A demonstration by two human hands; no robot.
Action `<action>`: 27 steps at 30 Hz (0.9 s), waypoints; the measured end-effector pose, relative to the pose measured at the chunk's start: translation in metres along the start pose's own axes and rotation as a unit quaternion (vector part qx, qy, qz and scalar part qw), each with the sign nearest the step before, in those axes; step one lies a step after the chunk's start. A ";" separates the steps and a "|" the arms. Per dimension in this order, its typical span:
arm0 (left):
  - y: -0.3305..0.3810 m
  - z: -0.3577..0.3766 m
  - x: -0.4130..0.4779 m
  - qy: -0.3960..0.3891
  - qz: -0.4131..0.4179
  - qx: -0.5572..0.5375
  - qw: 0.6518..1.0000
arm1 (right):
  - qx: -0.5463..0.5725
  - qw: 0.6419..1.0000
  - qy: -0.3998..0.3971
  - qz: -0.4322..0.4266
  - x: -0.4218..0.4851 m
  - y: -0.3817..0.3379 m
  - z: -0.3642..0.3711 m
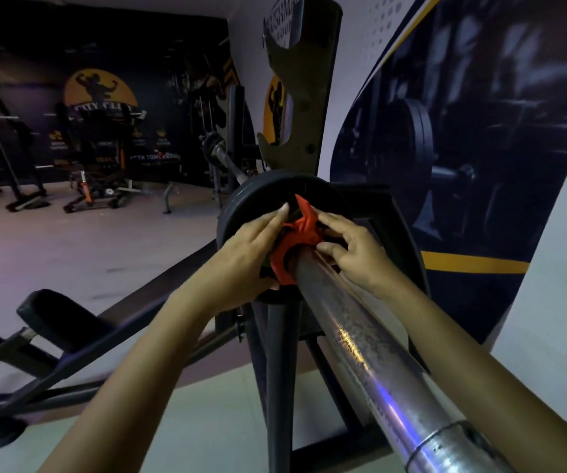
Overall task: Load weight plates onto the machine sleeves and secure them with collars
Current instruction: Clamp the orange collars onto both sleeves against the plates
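Both hands on red collar point(294, 245), seated on steel sleeve point(353, 339) against dark plate point(241, 199): left hand point(241, 254) wraps left side, fingers curled; right hand point(357, 244) pinches right side, thumb and fingers narrow.

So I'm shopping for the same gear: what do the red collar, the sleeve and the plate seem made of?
Red collar: probably moulded plastic, matte, evenly coloured. Sleeve: metal, likely steel, polished; it shows bright streaked reflections and fine speckling. Plate: dark, dull surface, maybe rubber-coated or painted iron; unclear.
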State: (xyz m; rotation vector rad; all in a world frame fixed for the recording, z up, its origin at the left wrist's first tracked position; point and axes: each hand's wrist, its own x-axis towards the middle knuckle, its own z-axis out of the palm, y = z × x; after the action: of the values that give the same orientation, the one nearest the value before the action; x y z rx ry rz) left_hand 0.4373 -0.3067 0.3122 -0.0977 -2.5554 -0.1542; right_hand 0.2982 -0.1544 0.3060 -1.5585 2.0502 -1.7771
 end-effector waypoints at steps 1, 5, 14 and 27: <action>0.002 -0.003 0.008 -0.008 0.031 0.060 0.998 | 0.013 1.000 0.005 0.001 0.000 0.001 -0.001; 0.003 -0.012 0.040 -0.045 0.105 0.191 0.975 | 0.042 0.999 0.012 0.022 -0.002 0.007 -0.005; 0.004 -0.017 0.026 0.009 0.092 0.135 0.987 | 0.114 0.989 0.047 0.083 -0.016 0.018 0.008; 0.009 0.009 -0.004 0.091 0.010 0.054 0.994 | 0.042 0.996 0.062 0.053 -0.016 0.012 0.010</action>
State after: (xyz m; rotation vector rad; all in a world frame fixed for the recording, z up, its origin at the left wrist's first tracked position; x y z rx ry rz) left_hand 0.4365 -0.2970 0.3038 -0.0656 -2.3742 -0.0162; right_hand 0.3037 -0.1530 0.2846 -1.3238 2.0371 -1.9401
